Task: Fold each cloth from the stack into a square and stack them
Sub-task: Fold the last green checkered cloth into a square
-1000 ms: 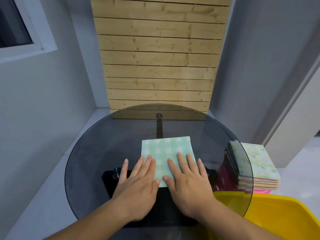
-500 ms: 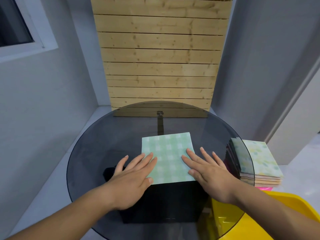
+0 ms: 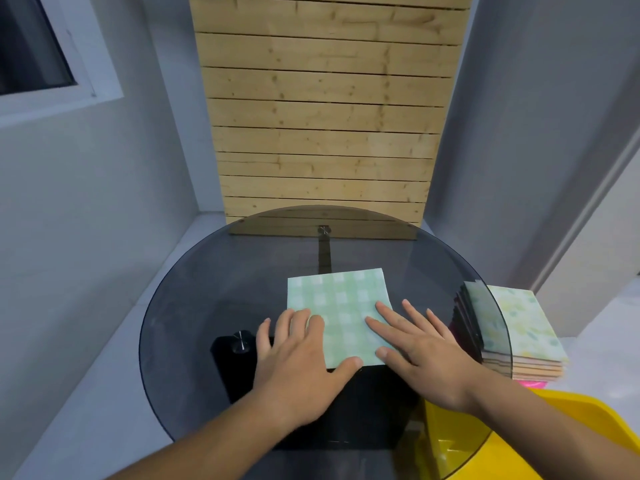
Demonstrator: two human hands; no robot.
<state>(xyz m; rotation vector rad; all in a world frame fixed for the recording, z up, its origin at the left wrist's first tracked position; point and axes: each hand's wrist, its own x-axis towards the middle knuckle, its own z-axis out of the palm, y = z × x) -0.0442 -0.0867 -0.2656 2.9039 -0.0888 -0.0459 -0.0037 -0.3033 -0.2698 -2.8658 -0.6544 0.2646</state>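
cloth [image 3: 339,306]: green-checked, laid flat at the middle of the glass table [image 3: 180,306] | left hand [image 3: 298,362]: fingers bent at left edge, thumb laid on near edge, grip cannot be told | right hand [image 3: 422,362]: fingers held straight, pressed flat on right edge | stack [image 3: 519,327]: seen beside right rim

Grey walls [image 3: 104,188], pine slat panel [image 3: 325,109], window [image 3: 31,46], round glass table [image 3: 207,289].

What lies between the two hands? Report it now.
The green checked cloth lies between the left hand and the right hand, flat on the glass table. Both hands touch it, as the head view shows.
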